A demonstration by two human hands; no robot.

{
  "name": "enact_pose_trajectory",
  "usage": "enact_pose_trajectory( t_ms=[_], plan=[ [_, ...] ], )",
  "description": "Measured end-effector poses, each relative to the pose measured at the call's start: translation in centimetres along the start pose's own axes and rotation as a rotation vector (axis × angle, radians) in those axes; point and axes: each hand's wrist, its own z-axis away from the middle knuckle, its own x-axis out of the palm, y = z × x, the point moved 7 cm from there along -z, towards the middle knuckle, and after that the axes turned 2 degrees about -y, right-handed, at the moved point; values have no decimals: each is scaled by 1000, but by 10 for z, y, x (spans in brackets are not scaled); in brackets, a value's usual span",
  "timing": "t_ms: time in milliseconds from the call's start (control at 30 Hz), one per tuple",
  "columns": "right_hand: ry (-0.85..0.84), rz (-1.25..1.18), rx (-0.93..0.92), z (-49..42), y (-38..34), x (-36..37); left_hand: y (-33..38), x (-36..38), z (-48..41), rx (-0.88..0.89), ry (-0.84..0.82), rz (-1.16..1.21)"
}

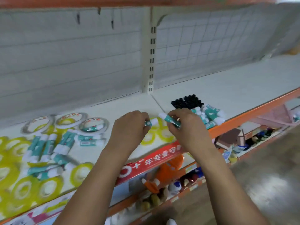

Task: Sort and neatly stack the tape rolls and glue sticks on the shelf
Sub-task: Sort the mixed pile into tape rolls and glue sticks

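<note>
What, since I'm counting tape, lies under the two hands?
Yellow tape rolls lie flat beneath the left hand and right hand, each gripping a glue stick. The hands cover some, so their number is hidden.

Right of the post (pixel 151 59): we see bare shelf (pixel 235 85) from the wire back wall (pixel 211 46) to the orange front edge (pixel 243 115); a hand could pass freely.
Just right of the post, towards the front: black caps (pixel 186 101) and stacked glue sticks (pixel 211 115), touching, block the way.
In front of the post: our left hand (pixel 129 125) and right hand (pixel 186 127), each holding a glue stick (pixel 170 119), hover over yellow tape rolls (pixel 155 132); behind them we see a bare strip.
Left of the post, at the back: bare strip, then white tape rolls (pixel 68 121).
Left of the post, at the front: loose glue sticks (pixel 48 143) and more yellow rolls (pixel 17 181) crowd the shelf.
Above the post: upper shelf (pixel 81 3) limits height.
</note>
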Motion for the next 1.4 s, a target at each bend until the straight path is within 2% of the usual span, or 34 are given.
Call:
enact_pose_trajectory(
  t_ms=[200,433,900,1400],
  plan=[
    [-4,10,24,-16,83,-43,79,27,-44,34,-11,38],
    [-4,23,47,-26,132,-52,115,50,-82,56,-25,55],
    [22,24,189,-25,163,-34,126,88,-116,63,-127,31],
    [25,93,159,-28,164,-33,126,90,-118,77,-142,19]
  ],
)
